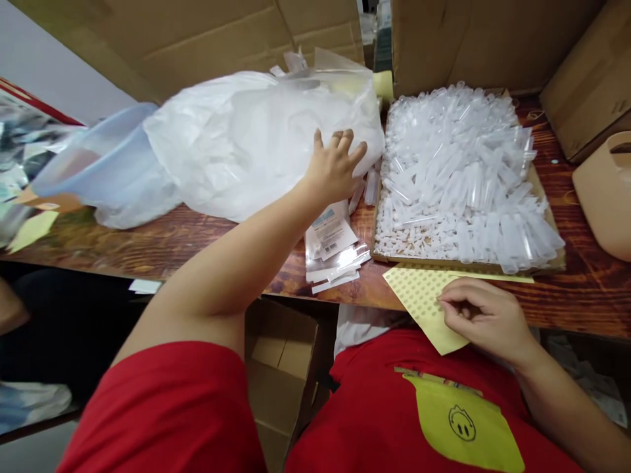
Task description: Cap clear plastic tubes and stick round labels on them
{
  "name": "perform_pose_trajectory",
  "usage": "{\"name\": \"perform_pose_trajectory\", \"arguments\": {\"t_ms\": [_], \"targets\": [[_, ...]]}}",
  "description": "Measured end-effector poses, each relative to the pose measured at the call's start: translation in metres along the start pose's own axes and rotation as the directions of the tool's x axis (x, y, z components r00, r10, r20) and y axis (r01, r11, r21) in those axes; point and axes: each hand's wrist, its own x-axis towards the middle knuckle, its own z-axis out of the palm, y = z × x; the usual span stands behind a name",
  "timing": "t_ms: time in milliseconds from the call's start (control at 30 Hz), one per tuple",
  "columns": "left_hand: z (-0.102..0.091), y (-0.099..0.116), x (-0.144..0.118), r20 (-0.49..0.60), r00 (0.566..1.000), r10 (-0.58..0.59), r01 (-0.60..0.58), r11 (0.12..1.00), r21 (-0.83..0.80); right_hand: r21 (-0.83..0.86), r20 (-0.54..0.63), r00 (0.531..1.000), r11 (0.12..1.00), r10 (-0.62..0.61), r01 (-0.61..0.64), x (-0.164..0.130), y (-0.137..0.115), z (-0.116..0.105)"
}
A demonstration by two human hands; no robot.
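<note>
Head view: much is cut off or unclear. The contents of the white plastic bag [246,141] cannot be made out through its cloudy film, and the pale blue basin [93,164] beside it is half covered by the bag and blurred. At the far left edge a smear of mixed packaging runs out of frame, too blurred to name. A beige container [604,190] at the right is cut by the frame edge.

The left hand [335,167] rests on the right side of the bag, fingers spread wide and pressed flat on the plastic, gripping nothing. The right hand [486,315] lies at the near table edge, fingers curled narrow, thumb and fingertips pinched on the yellow dotted sheet [424,299], which overhangs the edge toward the red shirt [394,407]. Whether anything small sits between those fingertips cannot be told.

Just behind the sheet sits a shallow cardboard tray [556,261] heaped with clear plastic tubes [458,174]. Between tray and bag lies a fanned stack of small clear labelled sleeves [335,253].

The surface is a dark wooden table [582,295]; cardboard boxes [483,39] wall its back, and another open box stands below
</note>
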Motion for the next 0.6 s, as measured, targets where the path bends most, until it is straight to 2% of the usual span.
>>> {"name": "perform_pose_trajectory", "arguments": {"t_ms": [100,167,200,267,367,500,567,600], "targets": [[-0.006,-0.007,-0.002,-0.122,0.988,-0.090,0.088,0.996,-0.024,0.036,0.001,1.000,0.999,0.009,-0.009,0.000,0.000,0.000],[-0.010,-0.008,-0.002,-0.144,0.977,-0.158,0.157,0.987,-0.016,0.067,0.010,1.000,0.998,0.018,-0.018,0.000,0.000,0.000],[-0.012,-0.008,0.000,-0.117,0.974,-0.194,0.195,0.981,0.000,0.078,0.013,1.000,0.997,0.020,-0.021,0.000,0.000,0.000],[-0.016,-0.008,0.005,0.007,0.971,-0.241,0.240,0.968,0.070,0.084,0.007,1.000,0.996,0.022,-0.023,0.000,0.000,0.001],[-0.021,-0.012,0.015,0.145,0.964,-0.222,0.188,0.958,0.217,0.075,-0.006,1.000,0.997,0.015,-0.015,0.000,-0.001,0.001],[-0.036,-0.025,0.025,0.198,0.971,-0.132,0.059,0.940,0.335,0.068,-0.009,1.000,0.998,-0.005,0.005,0.001,-0.002,0.000],[-0.049,-0.033,0.030,0.202,0.967,-0.154,0.075,0.933,0.351,0.072,-0.015,1.000,0.997,0.003,-0.002,0.002,-0.003,0.000],[-0.056,-0.039,0.033,0.179,0.965,-0.191,0.120,0.930,0.349,0.077,-0.018,1.000,0.997,0.010,-0.008,0.003,-0.004,0.000]]}}
